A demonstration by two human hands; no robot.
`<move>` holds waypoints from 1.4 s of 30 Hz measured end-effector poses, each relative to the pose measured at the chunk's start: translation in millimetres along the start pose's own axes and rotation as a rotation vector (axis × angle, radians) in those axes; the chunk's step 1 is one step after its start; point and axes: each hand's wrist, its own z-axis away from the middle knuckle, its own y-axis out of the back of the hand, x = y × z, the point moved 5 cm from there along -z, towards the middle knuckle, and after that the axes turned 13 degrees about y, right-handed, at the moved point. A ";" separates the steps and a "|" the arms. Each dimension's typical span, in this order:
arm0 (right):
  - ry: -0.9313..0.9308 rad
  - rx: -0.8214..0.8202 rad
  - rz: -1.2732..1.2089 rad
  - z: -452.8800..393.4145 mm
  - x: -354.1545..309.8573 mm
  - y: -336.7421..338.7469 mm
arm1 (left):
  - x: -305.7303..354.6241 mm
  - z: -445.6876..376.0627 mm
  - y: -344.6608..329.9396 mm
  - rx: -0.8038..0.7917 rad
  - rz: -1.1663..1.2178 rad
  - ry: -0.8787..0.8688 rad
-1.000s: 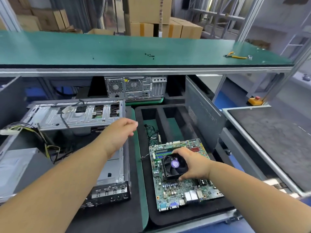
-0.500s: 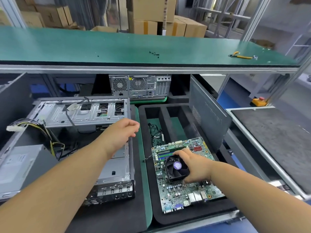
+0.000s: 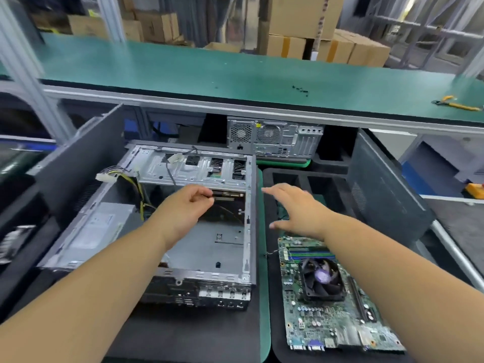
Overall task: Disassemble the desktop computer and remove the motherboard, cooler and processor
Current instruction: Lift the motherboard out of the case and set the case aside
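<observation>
A long green bench (image 3: 183, 66) runs across the upper part of the view. A few small dark screws (image 3: 301, 89) lie loose on it, and yellow-handled pliers (image 3: 455, 104) rest near its right end. Behind it stand stacked cardboard boxes (image 3: 301, 22). Under the bench a second computer tower (image 3: 273, 137) stands with its rear panel facing forward.

The opened computer case (image 3: 183, 231) lies on the left, the motherboard (image 3: 335, 310) to its right in a foam tray (image 3: 269, 336), with the cooler (image 3: 323, 279) on it. Behind them, under the tabletop (image 3: 235, 72), stands a second computer case (image 3: 275, 137). Pliers (image 3: 455, 104) lie on the tabletop's far right.
</observation>
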 end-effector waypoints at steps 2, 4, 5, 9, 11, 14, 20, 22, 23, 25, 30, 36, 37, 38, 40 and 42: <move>0.114 -0.027 0.102 -28.5 -8.8 -1.0 | -14.3 4.4 21.4 0.132 -0.029 0.018; 0.225 -0.044 0.179 -50.5 -16.2 -2.1 | -31.4 10.5 46.3 0.328 -0.117 0.070; 0.275 -0.052 0.207 -58.5 -18.2 -2.3 | -41.3 14.9 59.6 0.440 -0.197 0.119; 0.388 -0.116 0.234 -74.3 -15.9 -1.9 | -78.6 33.1 97.9 0.686 -0.364 0.378; 0.400 -0.122 0.235 -76.6 -14.2 -1.6 | -89.2 33.4 107.0 0.715 -0.324 0.398; 0.396 -0.131 0.251 -76.4 -15.0 -2.6 | -96.2 27.9 115.7 0.725 -0.379 0.447; 0.364 -0.122 0.285 -76.3 -20.0 -0.9 | -95.7 17.4 108.4 0.742 -0.594 0.463; 0.335 -0.131 0.278 -75.2 -21.9 -1.5 | -94.0 18.8 107.5 0.789 -0.600 0.420; 0.322 -0.138 0.277 -73.8 -23.5 -2.0 | -93.3 19.0 107.9 0.804 -0.608 0.397; 0.287 -0.149 0.266 -68.7 -28.4 -2.7 | -92.7 18.0 109.8 0.808 -0.621 0.347; 0.174 -0.163 0.264 -48.4 -47.9 -6.2 | -95.0 6.8 121.3 0.752 -0.657 0.212; -0.002 -0.137 0.241 -32.6 -84.5 -17.9 | -98.8 -21.2 146.4 0.639 -0.689 0.041; -0.033 -0.126 0.223 -30.5 -90.4 -20.3 | -99.2 -24.7 150.2 0.620 -0.687 0.017; -0.062 -0.114 0.202 -28.1 -96.0 -22.4 | -99.3 -28.4 154.0 0.600 -0.685 -0.004; -0.108 -0.097 0.170 -23.4 -106.6 -24.8 | -100.8 -36.1 162.1 0.541 -0.671 -0.038; -0.151 -0.082 0.155 -18.4 -116.3 -24.1 | -103.0 -45.9 172.7 0.451 -0.647 -0.065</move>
